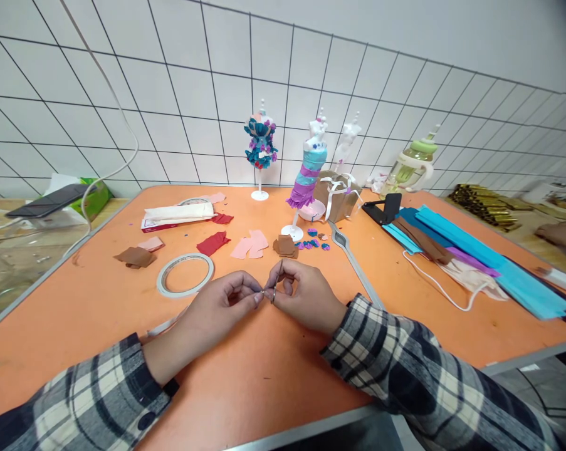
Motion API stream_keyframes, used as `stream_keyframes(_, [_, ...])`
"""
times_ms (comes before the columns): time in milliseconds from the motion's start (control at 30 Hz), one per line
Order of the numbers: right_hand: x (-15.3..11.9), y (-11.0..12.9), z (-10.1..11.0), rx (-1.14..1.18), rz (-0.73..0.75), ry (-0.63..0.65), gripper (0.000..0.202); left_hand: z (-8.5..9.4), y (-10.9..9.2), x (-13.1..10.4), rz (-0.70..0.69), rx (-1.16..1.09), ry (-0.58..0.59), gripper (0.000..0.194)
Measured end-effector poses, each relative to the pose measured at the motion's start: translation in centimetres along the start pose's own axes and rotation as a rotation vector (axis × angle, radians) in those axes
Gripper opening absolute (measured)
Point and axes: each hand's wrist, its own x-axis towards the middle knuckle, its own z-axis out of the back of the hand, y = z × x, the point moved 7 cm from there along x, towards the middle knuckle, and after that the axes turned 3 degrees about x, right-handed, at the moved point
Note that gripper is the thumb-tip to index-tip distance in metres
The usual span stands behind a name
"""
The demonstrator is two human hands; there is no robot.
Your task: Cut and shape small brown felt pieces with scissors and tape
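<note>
The plaid sleeves (99, 388) are closest to us, reaching in over the orange table (245, 394) on the near side of the tape roll (183, 293). Just to the near right of that roll we see the left hand (233, 297), thumb and finger together on a tiny piece (264, 292) too small for us to identify. The right hand (304, 294), farther right of the roll, has its fingertips closed around a slim metallic thing (274, 295) and meets the left at the piece; we cannot make out what kind of tool or ring that is.

So small a grip looks easy to lose: if the two pinches pull unevenly, the piece could spring free and be hard for us to find. Its size also lets the fingertips hide it, so misalignment might go unnoticed. A pale strip (163, 327) runs under the left wrist, on the roll's near side, and could snag if that arm shifts. Beyond and right of the roll, the pink scraps (251, 245), brown stack (285, 246) and small petals (313, 244) sit loose; a careless forward push of the right knuckles could scatter them.
</note>
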Motion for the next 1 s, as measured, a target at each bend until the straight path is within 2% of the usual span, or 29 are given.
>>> stream_keyframes(100, [0.0,0.3,0.2,-0.035,0.018,-0.024,0.008,0.1,0.1,-0.1,0.003,0.009,-0.034,0.029])
stream_keyframes(233, [0.0,0.4,0.4,-0.041,0.030,-0.040,0.009,1.0,-0.1,-0.1,-0.047,-0.013,-0.135,0.055])
stream_keyframes(267, [0.0,0.3,0.4,-0.051,0.034,-0.037,0.009,1.2,-0.3,-0.1,-0.075,0.004,-0.139,0.056])
stream_keyframes(400, [0.1,0.2,0.4,-0.084,0.055,-0.031,0.010,1.1,-1.4,-0.3,-0.196,0.152,-0.100,0.033])
stream_keyframes(533, [0.0,0.2,0.2,-0.080,0.078,-0.013,0.008,1.1,-2.0,-0.4,-0.269,0.306,-0.130,0.018])
stream_keyframes(767, [-0.2,0.5,-0.6,-0.093,0.108,0.080,0.010,0.6,-2.2,-0.3,-0.323,0.317,-0.064,0.017])
stream_keyframes(867, [-0.2,0.6,-0.5,-0.009,0.082,0.106,0.010,0.6,-2.0,-0.2,-0.327,0.302,-0.049,0.016])
stream_keyframes(1000, [0.2,0.4,0.7,0.108,-0.006,0.054,0.017,1.5,-1.3,-0.1,-0.225,0.190,-0.083,0.018])
